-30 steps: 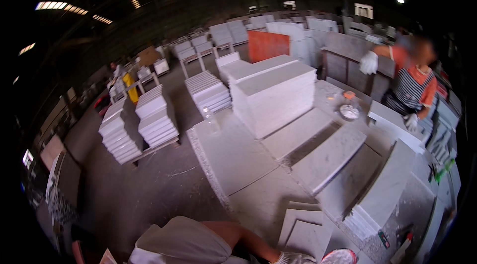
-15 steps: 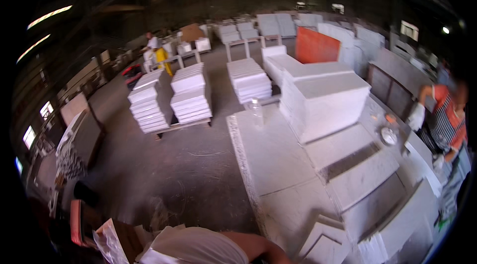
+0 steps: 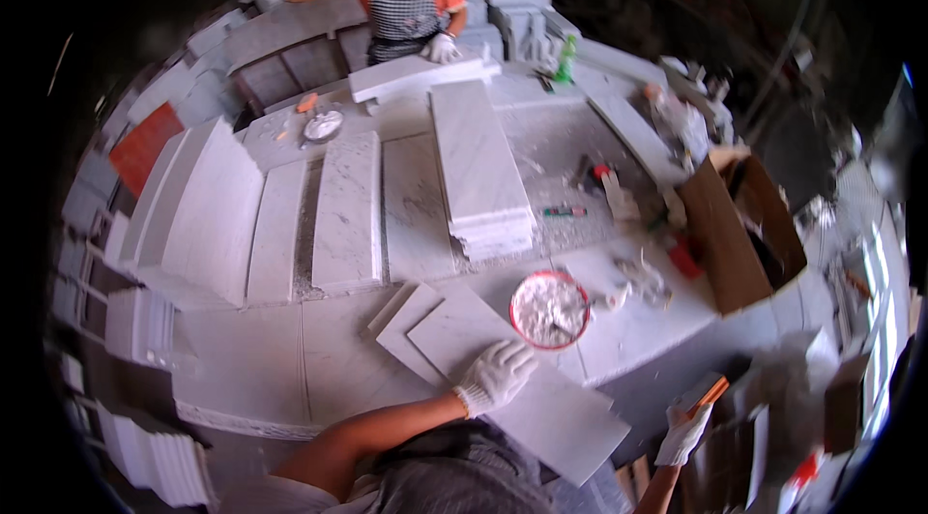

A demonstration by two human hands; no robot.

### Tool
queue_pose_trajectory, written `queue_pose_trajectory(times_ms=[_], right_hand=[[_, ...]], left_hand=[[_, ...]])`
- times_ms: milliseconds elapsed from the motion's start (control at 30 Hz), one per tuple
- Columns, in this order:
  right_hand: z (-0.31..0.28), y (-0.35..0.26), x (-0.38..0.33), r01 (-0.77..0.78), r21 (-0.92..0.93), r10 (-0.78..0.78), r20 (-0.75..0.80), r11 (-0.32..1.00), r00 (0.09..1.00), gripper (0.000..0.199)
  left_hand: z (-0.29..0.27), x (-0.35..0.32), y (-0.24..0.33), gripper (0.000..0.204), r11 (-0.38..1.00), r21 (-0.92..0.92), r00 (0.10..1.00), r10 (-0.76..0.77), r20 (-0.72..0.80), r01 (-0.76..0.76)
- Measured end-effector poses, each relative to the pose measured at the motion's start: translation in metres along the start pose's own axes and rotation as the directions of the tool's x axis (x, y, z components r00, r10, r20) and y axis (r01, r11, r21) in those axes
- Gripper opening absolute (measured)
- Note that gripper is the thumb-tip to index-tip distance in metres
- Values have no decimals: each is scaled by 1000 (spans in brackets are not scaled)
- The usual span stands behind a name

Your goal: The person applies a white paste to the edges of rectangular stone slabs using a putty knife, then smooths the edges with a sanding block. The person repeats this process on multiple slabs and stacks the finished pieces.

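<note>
At 5 o'clock on surface (image 3: 353, 379): pale slab (image 3: 561, 422), already laid over other slabs (image 3: 398, 319). Left hand (image 3: 498, 376): grip flat, empty. Right hand (image 3: 683, 432), 4–5 o'clock: grip closed around orange implement (image 3: 714, 393). Finished share: cannot tell.

A thin, pale stone slab (image 3: 558, 424) lies flat and aslant atop similar pieces (image 3: 398, 306), its near end jutting past the edge of the desk (image 3: 353, 364), the left hand (image 3: 498, 377) resting on its face. Well to its right, a narrow orange object (image 3: 712, 393), its kind unclear, tilts upward in the right hand (image 3: 682, 435).
</note>
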State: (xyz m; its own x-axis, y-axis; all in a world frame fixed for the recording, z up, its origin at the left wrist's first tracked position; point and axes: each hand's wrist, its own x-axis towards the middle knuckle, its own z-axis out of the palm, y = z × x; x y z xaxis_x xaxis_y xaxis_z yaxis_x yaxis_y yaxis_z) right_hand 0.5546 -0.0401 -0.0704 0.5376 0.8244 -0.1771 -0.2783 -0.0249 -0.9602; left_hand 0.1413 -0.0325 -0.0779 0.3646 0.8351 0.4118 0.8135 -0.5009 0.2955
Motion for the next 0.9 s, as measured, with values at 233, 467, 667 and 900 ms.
queue_pose_trajectory(times_ms=[233, 467, 667, 900], right_hand=[[-77, 84, -118, -265, -99, 256, -97, 959, 962, 61], [-58, 66, -167, -207, -256, 226, 46, 944, 973, 73], [-26, 73, -156, -169, -255, 192, 67, 952, 979, 70], [-19, 62, -157, -117, -406, 171, 100, 906, 980, 81]], left_hand=[[23, 9, 32, 38, 991, 1, 979, 134, 156, -135], [77, 55, 121, 42, 899, -238, 902, 406, 146, -367], [82, 59, 124, 43, 894, -237, 891, 422, 169, -379], [77, 68, 125, 39, 883, -296, 881, 430, 197, -364]])
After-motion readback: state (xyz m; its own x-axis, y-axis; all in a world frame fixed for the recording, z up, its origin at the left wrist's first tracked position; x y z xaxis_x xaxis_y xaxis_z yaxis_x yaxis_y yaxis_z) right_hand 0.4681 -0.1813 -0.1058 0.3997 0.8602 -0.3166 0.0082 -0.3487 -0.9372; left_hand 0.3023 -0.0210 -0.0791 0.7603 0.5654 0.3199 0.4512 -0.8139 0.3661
